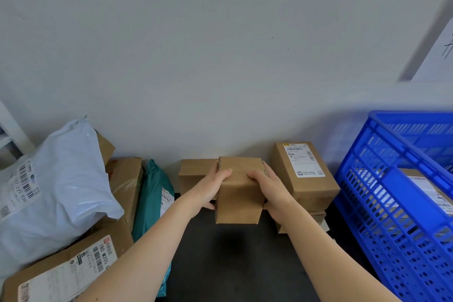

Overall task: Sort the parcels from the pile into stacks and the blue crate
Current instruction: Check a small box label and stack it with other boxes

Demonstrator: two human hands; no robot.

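holding the small brown box [239, 198] just above the dark worktop [232, 265], going by the shadow under it. left hand [213, 184] and right hand [267, 184] each clamp a side with thumbs on top, so both grips are closed on it. it sits in front of a plain box [196, 171], with the labelled stack [304, 174] to its right, the blue crate [402, 179] further right and the pile to the left (white mailer [61, 179], teal bag [152, 191]).

likely risks:
- a flap juts out at the lower right, so it could snag on the stack or crate rim.
- the stack's lower boxes look offset, so an off-centre drop could tip it.
- a left elbow swing could slump the mailer.
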